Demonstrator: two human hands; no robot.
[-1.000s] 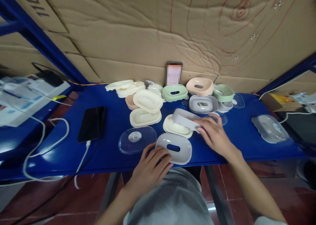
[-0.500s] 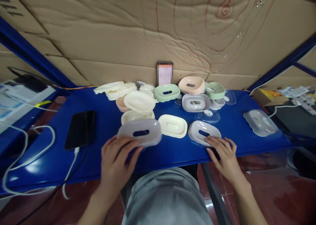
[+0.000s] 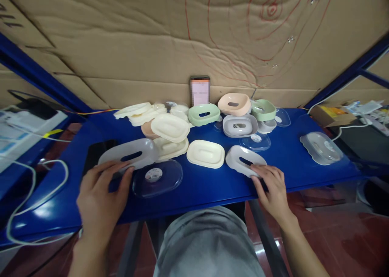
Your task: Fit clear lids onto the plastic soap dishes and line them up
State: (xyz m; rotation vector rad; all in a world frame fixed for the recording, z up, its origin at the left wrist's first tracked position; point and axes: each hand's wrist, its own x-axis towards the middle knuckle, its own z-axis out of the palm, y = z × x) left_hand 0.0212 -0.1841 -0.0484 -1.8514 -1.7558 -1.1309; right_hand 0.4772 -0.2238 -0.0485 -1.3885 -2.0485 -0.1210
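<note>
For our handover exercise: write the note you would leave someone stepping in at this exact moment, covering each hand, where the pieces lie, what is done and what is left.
Left hand: holds a grey slotted tray lifted over the black phone, left of the clear lid.
Right hand: fingers rest on a second grey slotted tray lying on the blue table.
Cream base lies between them, bare.
Done: no grey set looks assembled here.
Left: trays, bases and lids lie loose along the back.

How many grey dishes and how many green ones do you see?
grey dishes: 3
green dishes: 2
Total: 5
</note>
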